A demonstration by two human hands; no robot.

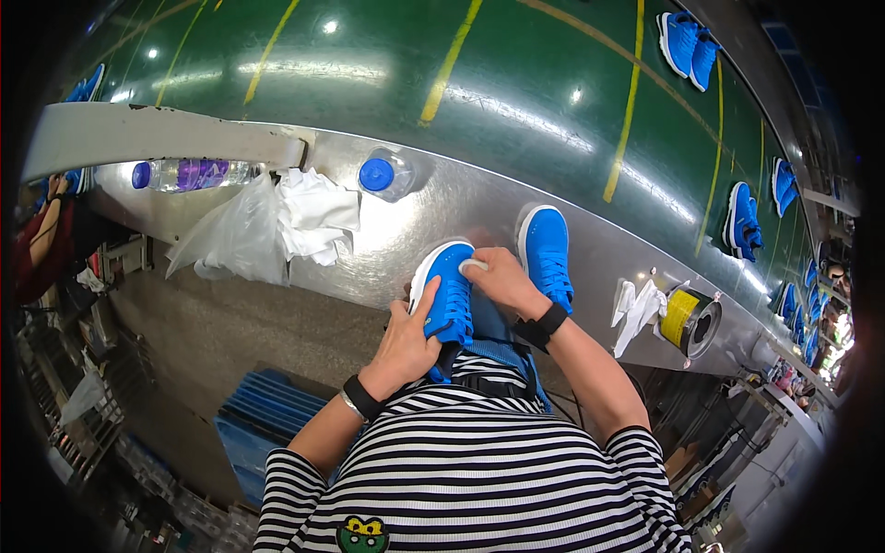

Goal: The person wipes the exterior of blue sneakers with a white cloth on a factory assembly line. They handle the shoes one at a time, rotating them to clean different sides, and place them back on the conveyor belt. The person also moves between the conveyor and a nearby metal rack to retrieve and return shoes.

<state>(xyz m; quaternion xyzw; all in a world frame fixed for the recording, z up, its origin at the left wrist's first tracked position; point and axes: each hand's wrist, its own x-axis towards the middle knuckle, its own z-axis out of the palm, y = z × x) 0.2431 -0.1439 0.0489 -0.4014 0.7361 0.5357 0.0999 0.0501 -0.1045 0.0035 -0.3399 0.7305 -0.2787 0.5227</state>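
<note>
My left hand [406, 343] is closed around the side of a blue sneaker [452, 288] with a white sole, its toe pointing away from me over the bench edge. Against the toe side of that shoe, my right hand [509, 282] pinches a small white wad [474, 264] that looks like folded cloth. Most of the wad is hidden by the fingers. Just right of my right hand, a second blue sneaker [546, 241] sits on the metal bench [489, 198], also toe outward, with its laces facing up.
Beyond the bench runs a green conveyor belt [369, 83] carrying blue sneakers [690, 51]. Along the bench are a blue-capped bottle [387, 175], white cloths [318, 217] on a plastic bag [238, 235], and a yellow-labelled tin [690, 321]. Another person [44, 241] is at far left.
</note>
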